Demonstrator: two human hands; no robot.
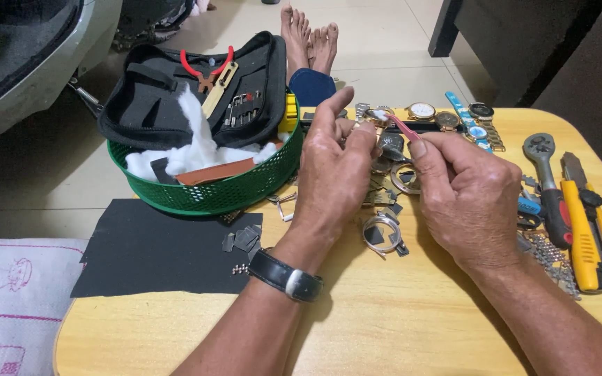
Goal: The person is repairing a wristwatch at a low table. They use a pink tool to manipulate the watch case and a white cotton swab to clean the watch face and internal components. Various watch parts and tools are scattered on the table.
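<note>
Left hand (332, 167): raised above the table (384, 327), fingers curled in, thumb and fingertips pinched shut on a small metal watch part (373, 120) held up near the far edge; black strap watch (287, 275) on the wrist. Right hand (465, 195): closed in a pen-like grip on a thin pink tool (402, 127), tip pointed at the pinched part and seemingly touching it, though exact contact too small to tell. Step in hand, by the look of it: fine work on the part with the tool's tip, mid-way and not at its start. Next move likely calls for a steady pinch, small wrist motions only, and light pressure so the part does not slip. Directly below the hands: loose watch cases and rings (383, 230). Beyond: row of wristwatches (447, 118). To the right: ratchet wrench (548, 181) beside a yellow utility knife (587, 230). To the left: green basket (210, 198) with cotton wool (189, 139) and a black tool case (155, 97), black sheet (155, 251) in front.
</note>
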